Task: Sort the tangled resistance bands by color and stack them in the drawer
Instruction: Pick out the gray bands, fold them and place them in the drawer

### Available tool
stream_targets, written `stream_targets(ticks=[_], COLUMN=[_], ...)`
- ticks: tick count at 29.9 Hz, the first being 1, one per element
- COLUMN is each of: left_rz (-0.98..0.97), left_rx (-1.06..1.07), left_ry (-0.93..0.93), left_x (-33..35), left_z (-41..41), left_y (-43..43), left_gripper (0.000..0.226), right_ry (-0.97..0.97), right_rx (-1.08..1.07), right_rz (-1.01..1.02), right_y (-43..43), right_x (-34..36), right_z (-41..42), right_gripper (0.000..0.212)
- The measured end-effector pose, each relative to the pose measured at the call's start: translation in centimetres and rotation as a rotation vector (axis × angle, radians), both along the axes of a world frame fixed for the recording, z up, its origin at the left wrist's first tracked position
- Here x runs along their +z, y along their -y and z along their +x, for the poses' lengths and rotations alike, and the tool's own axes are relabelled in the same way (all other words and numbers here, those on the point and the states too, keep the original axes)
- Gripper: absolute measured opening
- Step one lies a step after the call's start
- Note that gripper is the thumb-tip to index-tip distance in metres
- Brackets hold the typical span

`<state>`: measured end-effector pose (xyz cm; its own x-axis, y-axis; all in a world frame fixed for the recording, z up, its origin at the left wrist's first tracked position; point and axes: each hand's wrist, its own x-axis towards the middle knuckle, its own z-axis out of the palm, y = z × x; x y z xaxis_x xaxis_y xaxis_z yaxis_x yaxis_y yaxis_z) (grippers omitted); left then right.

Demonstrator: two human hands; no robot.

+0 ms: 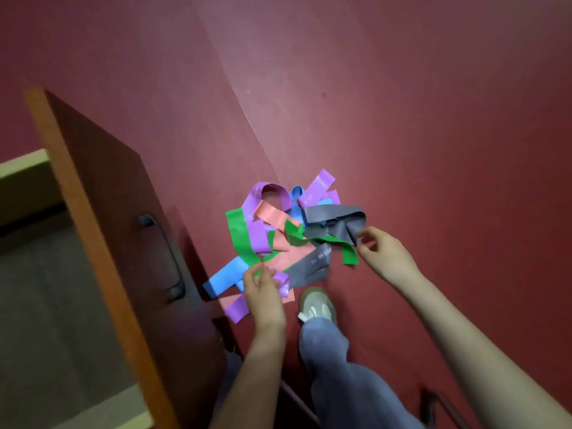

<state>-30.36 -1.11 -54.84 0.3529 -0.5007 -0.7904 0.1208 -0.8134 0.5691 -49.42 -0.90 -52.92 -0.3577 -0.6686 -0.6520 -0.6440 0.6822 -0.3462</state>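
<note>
A tangled heap of resistance bands lies on the red floor: purple [258,233], green [240,235], salmon [274,216], blue [224,278] and grey [335,219] strips cross over one another. My left hand [263,289] rests on the near edge of the heap, its fingers pinching a purple strip where it meets the green one. My right hand [382,250] is at the heap's right side, its thumb and fingers closed on the folded end of the grey band. The open drawer [46,305] stands at the left, its grey bottom bare.
The drawer's dark wooden front [130,230] with a black handle [164,255] stands close to the heap's left side. My leg in blue trousers [340,366] and a light shoe [317,303] are planted just below the bands. Red carpet [402,103] stretches beyond.
</note>
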Motion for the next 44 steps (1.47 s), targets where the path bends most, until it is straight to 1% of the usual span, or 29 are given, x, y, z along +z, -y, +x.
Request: stream_targets(ticks=[2,6,9,12,14,17,21,23,24,25,26,27,29,30,32,33,34,35,37,38,40,41,42,44], left_rz=[-0.048,-0.124,-0.170,-0.191,-0.195,-0.203,-0.269,-0.295,-0.307,-0.328,-0.333,-0.336,-0.310,-0.298,-0.265,-0.264,-0.275,-0.283,-0.331,-0.353,-0.370,-0.358,-0.336,-0.283], left_rx=[0.005,-0.067,-0.027,0.037,0.091,0.127,0.061,0.044,0.035,0.027,0.015,0.000,-0.029,-0.030,-0.022,-0.021,-0.027,-0.045,-0.116,-0.169,-0.278,-0.306,-0.316,-0.284], left_ry=[-0.045,-0.122,-0.131,-0.162,-0.184,-0.205,-0.237,-0.258,-0.271,-0.288,-0.301,-0.315,-0.320,-0.317,-0.287,-0.267,-0.256,-0.249,-0.284,-0.329,-0.460,-0.528,-0.589,-0.711], left_x=[-3.0,-9.0,-12.0,-14.2,-15.2,-16.5,-18.2,-18.6,-18.5,-18.5,-18.8,-19.0,-19.1,-19.2,-19.0,-18.7,-18.3,-18.0,-17.0,-16.4,-15.7,-15.5,-15.1,-14.4], left_z=[-1.4,-3.2,-3.4,-3.3,-3.7,-4.7,-5.6,-5.7,-5.6,-5.6,-5.4,-5.3,-4.8,-4.7,-4.6,-4.6,-4.8,-5.0,-5.5,-5.7,-6.1,-6.3,-6.3,-6.2], left_y=[-0.4,0.7,1.7,1.9,1.8,1.6,1.9,2.0,2.0,2.2,2.0,2.0,1.6,1.7,1.7,1.8,1.9,1.9,1.9,2.0,2.0,2.1,2.3,2.5], left_gripper=[0.008,0.023,0.025,0.024,0.023,0.023,0.023,0.021,0.020,0.015,0.009,0.009,0.021,0.023,0.015,0.007,0.004,0.009,0.013,0.018,0.041,0.050,0.055,0.073], right_ry=[0.018,0.026,0.010,-0.012,-0.053,-0.131,-0.378,-0.457,-0.460,-0.440,-0.392,-0.340,-0.242,-0.207,-0.116,-0.085,-0.060,-0.021,0.119,0.207,0.399,0.521,0.654,0.853], right_rx=[-0.041,-0.086,-0.098,-0.061,0.022,0.178,0.432,0.528,0.553,0.557,0.511,0.447,0.305,0.255,0.175,0.156,0.137,0.114,0.071,0.060,0.029,-0.021,-0.078,-0.202], right_rz=[-0.033,-0.093,-0.158,-0.223,-0.278,-0.302,-0.354,-0.407,-0.426,-0.450,-0.464,-0.474,-0.486,-0.495,-0.507,-0.532,-0.563,-0.587,-0.651,-0.681,-0.683,-0.662,-0.642,-0.633], right_y=[0.9,2.2,2.3,2.2,2.4,3.2,4.8,5.8,6.1,6.5,6.5,7.0,6.8,6.5,6.1,5.8,5.6,5.4,4.7,4.2,2.8,2.1,1.7,1.1], right_x=[-4.0,-10.5,-13.8,-16.8,-19.2,-22.8,-27.4,-28.7,-28.9,-29.0,-29.1,-28.4,-27.7,-27.3,-26.3,-25.6,-24.7,-23.6,-21.0,-19.8,-17.6,-16.6,-15.9,-15.2], right_z=[-0.1,-0.4,-0.4,-0.3,-0.3,-0.4,-1.1,-1.5,-1.6,-1.8,-1.8,-1.9,-2.3,-2.6,-3.1,-3.2,-3.1,-2.7,-1.7,-1.1,0.5,1.3,1.9,3.1], right_gripper=[0.025,0.023,0.021,0.020,0.022,0.026,0.029,0.025,0.020,0.016,0.019,0.026,0.033,0.035,0.039,0.038,0.037,0.036,0.033,0.025,0.004,0.016,0.022,0.026])
